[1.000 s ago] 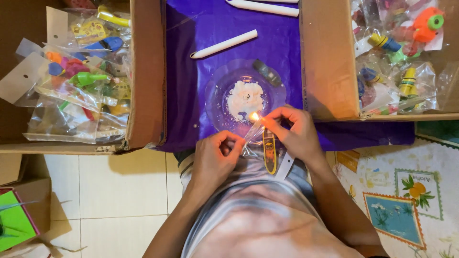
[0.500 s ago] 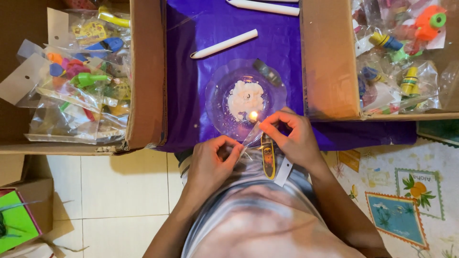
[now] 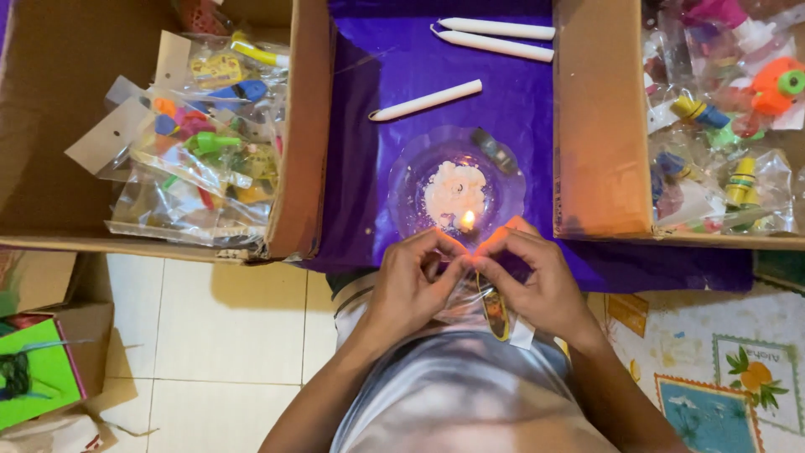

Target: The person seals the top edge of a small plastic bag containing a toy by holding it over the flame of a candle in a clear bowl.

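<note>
2 hands, our left hand [image 3: 412, 281] and right hand [image 3: 537, 281], pinch 1 clear toy bag [image 3: 486, 302] shut beside the candle flame [image 3: 467, 221]; sealing looks unfinished.

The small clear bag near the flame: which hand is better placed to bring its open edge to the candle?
Probably the right hand: its fingers pinch the bag nearest the flame. The left hand holds the other side, slightly farther away.

Scene moderately dim, evenly lit from overhead, colours saturated. A small candle flame [image 3: 467, 221] just above the fingertips of both hands casts a warm orange glow on them and on the cardboard wall [image 3: 599, 126] to the right. Focus is acceptable; the torso below the hands is soft.
</note>
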